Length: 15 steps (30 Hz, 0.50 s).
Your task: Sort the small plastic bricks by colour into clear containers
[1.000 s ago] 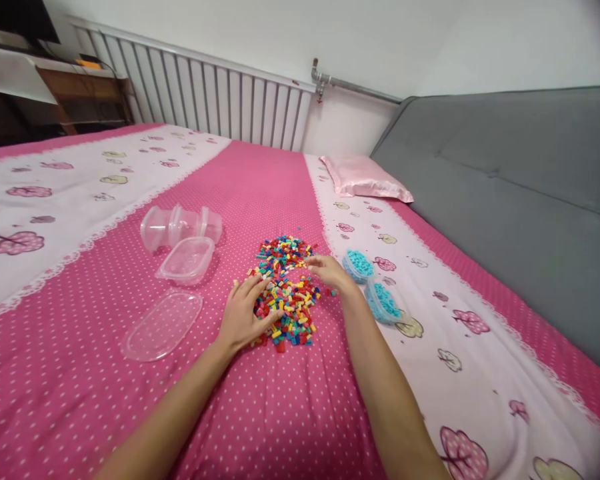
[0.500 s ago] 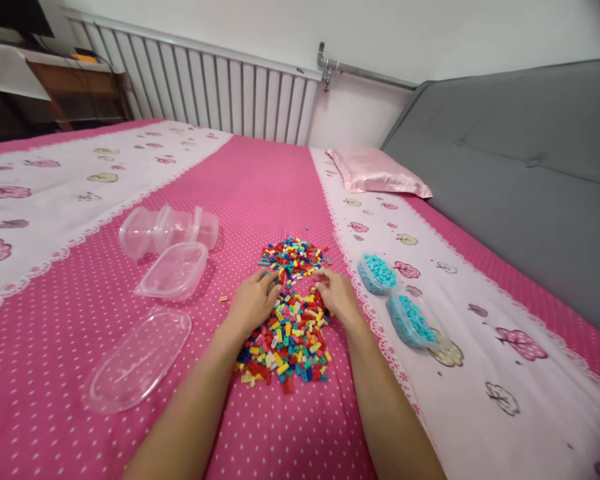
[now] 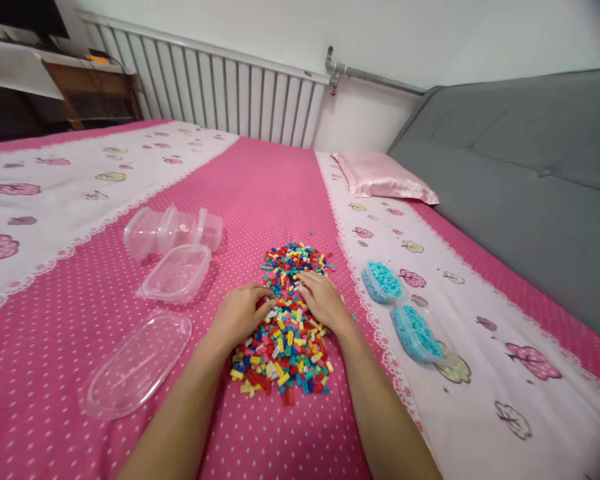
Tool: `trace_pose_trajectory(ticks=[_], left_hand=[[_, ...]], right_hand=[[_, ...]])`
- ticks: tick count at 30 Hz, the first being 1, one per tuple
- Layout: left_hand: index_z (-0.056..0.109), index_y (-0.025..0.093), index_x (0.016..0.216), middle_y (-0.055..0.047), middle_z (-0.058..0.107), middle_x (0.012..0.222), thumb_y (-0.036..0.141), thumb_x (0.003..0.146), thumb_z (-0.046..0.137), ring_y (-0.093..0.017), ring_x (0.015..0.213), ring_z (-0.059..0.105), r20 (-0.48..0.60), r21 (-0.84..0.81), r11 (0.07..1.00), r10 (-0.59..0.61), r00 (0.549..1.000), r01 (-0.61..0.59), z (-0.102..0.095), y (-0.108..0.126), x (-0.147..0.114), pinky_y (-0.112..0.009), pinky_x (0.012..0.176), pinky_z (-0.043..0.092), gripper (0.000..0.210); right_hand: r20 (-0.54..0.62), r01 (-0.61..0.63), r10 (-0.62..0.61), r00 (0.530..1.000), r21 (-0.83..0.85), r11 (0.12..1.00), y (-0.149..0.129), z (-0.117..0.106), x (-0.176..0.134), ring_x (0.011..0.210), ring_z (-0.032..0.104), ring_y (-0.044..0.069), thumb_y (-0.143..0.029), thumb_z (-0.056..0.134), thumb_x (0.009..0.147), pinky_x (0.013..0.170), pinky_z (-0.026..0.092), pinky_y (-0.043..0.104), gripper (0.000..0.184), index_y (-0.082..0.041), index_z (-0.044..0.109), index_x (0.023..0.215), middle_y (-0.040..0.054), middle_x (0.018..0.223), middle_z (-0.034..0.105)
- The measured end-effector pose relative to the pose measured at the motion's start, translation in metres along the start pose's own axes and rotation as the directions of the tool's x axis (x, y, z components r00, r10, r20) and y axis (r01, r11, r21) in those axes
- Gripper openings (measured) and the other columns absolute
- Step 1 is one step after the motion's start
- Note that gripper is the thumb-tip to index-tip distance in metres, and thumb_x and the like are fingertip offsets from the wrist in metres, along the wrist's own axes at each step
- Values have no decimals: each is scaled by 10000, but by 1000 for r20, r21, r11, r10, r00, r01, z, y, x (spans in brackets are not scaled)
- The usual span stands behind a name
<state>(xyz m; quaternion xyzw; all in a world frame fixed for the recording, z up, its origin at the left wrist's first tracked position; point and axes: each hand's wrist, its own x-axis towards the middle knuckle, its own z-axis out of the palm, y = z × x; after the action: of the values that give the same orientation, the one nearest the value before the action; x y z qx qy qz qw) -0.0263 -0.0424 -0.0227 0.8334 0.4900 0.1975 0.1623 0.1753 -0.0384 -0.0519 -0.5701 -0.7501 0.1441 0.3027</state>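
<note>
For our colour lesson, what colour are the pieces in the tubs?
Turquoise pieces, best seen in the head view.

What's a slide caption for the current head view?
Left hand and right hand at multicolored toy bricks, two tubs of turquoise pieces to the right.

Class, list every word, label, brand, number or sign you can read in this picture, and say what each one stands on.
None: no text can be read here.
Clear lid: faint marks in its middle, too blurred to tell if they are lettering.
Coloured bricks: too small to read any marking.
Bedspread: printed trees and dots, no readable words.
</note>
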Motion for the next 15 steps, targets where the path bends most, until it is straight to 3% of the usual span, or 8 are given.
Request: trace_pose_trajectory(ticks=[4, 6, 8, 11, 15], left_hand=[[680, 184, 906, -60, 676, 953, 312, 798, 463, -204, 878, 598, 7, -31, 999, -16, 1000, 16, -2, -2, 0, -295, 782, 429, 274], [686, 181, 888, -61, 681, 915, 322, 792, 472, -206, 863, 596, -14, -37, 999, -32, 999, 31, -3, -2, 0, -299, 780, 425, 273], [688, 175, 878, -66, 682, 895, 335, 789, 473, -210, 854, 595, -41, -50, 998, -52, 998, 50, -4, -2, 1, -306, 779, 423, 283], [684, 164, 895, -73, 683, 905, 323, 779, 472, -218, 852, 597, -81, -64, 994, -99, 992, 94, -7, -1, 1, -316, 768, 425, 289], [666, 155, 946, -78, 679, 937, 307, 775, 458, -220, 861, 599, -112, -75, 989, -136, 984, 128, -7, -3, 1, -322, 767, 428, 309]], right_hand=[[-39, -49, 48, 998, -19, 999, 1, -27, -4, 1085, 536, 166, -172, 390, 832, 972, 373, 321, 328, -188, 630, 1054, 45, 1138, 619], [-122, -170, 163, 979, -50, 984, 6, -40, -7, 1035, 571, 171, -147, 411, 807, 936, 402, 311, 335, -200, 629, 1056, 41, 1101, 639], [-182, -340, 318, 930, -109, 934, 16, -49, -10, 980, 601, 193, -142, 438, 785, 898, 423, 323, 336, -198, 630, 1055, 62, 1047, 662], [-195, -502, 469, 861, -185, 845, 34, -52, -14, 958, 613, 217, -132, 472, 757, 868, 429, 324, 336, -174, 631, 1051, 101, 1010, 670], [-171, -517, 490, 855, -205, 831, 48, -42, -17, 975, 605, 212, -136, 476, 755, 862, 425, 303, 341, -163, 618, 1064, 110, 1039, 658]])
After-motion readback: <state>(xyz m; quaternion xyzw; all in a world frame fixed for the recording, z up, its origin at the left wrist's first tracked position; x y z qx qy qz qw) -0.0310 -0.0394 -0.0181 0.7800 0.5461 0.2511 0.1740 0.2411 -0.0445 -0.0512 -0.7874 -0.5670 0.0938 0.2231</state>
